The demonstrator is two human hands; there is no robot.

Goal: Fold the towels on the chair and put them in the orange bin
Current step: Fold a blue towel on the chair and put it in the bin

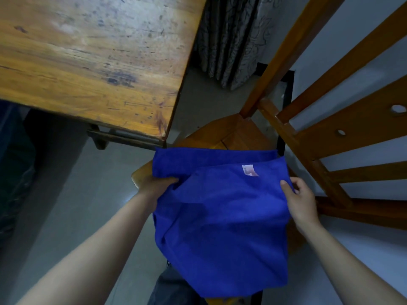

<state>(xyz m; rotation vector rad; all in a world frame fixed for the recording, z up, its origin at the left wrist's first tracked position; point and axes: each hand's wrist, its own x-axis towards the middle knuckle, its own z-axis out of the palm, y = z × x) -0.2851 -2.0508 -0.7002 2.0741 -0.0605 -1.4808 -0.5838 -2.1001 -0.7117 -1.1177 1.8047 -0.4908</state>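
- Towel (220, 227) gripped at its top edge: bunched in the curled fingers of the left hand (158, 186), pinched at the far corner under the thumb of the right hand (301, 199).
- Hanging slack and creased below the fingers; more blue cloth just beyond the fingertips, on the chair (237, 133) seat.
- Probably an early fold.
- Draw both grips apart until the edge between the fingers is taut.
- Match corners before lowering.
- Tuck the label (250, 170), just left of the right fingers, inside.
- Cannot tell where the bin is.
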